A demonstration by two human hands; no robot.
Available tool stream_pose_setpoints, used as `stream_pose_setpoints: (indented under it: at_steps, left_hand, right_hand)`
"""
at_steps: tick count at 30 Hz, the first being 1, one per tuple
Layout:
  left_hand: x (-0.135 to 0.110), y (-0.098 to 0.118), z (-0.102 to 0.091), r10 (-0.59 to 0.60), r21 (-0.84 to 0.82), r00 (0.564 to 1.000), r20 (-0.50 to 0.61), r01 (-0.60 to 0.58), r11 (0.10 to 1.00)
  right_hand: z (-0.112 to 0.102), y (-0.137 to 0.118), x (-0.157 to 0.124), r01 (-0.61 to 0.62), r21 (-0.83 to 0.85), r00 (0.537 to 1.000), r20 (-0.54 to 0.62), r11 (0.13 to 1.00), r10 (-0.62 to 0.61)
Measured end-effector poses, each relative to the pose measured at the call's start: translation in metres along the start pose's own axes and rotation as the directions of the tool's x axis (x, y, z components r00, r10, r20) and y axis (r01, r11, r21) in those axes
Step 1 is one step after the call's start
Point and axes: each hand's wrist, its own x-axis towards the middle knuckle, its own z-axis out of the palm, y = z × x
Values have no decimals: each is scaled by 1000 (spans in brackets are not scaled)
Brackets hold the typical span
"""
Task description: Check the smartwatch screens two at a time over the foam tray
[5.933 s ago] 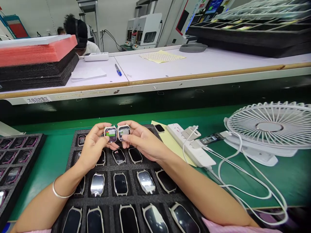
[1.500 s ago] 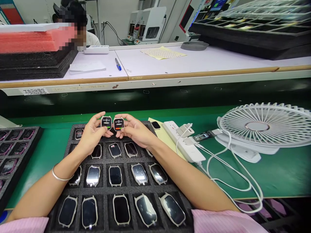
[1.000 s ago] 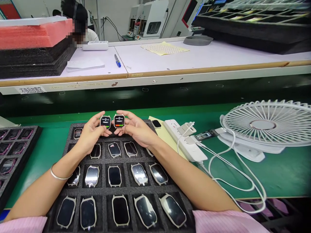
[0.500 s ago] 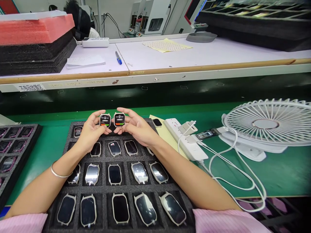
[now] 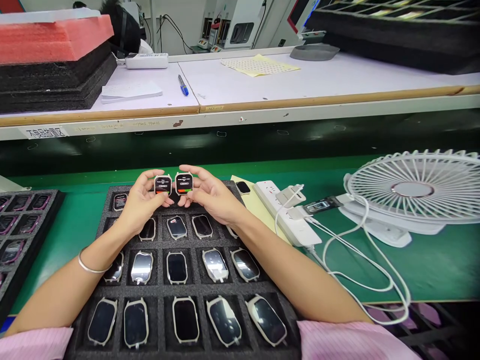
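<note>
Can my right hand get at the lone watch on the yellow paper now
Probably not to grip it: the right hand holds a lit watch. But the way to the lone watch on the yellow paper looks free.

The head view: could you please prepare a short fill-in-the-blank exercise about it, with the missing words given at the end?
1. The right hand holds a watch whose screen shows a bar in red and ____.
2. In the tray, the row nearest the camera holds ____ watches.
3. The bracelet is worn on the person's ____ arm.
4. The fan stands to the ____ of the power strip.

Missing words: green; five; left; right.
</note>
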Motion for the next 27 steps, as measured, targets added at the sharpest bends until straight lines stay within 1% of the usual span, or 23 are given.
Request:
stream_pose_setpoints:
  at_steps: [7,12,23,27]
  left_hand:
    - [-2,0,0,-34,18,999,25,34,999]
    - [-2,1,1,-34,16,999,34,34,999]
    - [-2,1,1,-47,27,999,0,47,999]
    - [-2,0,1,-49,26,999,4,49,998]
  right_hand:
    - [0,0,1,-20,2,1000,-14,1000,20]
    - [-1,-1,0,-24,-1,999,-24,1000,24]
    - [-1,0,1,-14,-30,1000,12,999,14]
    - [-1,0,0,-17,-37,1000,14,999,18]
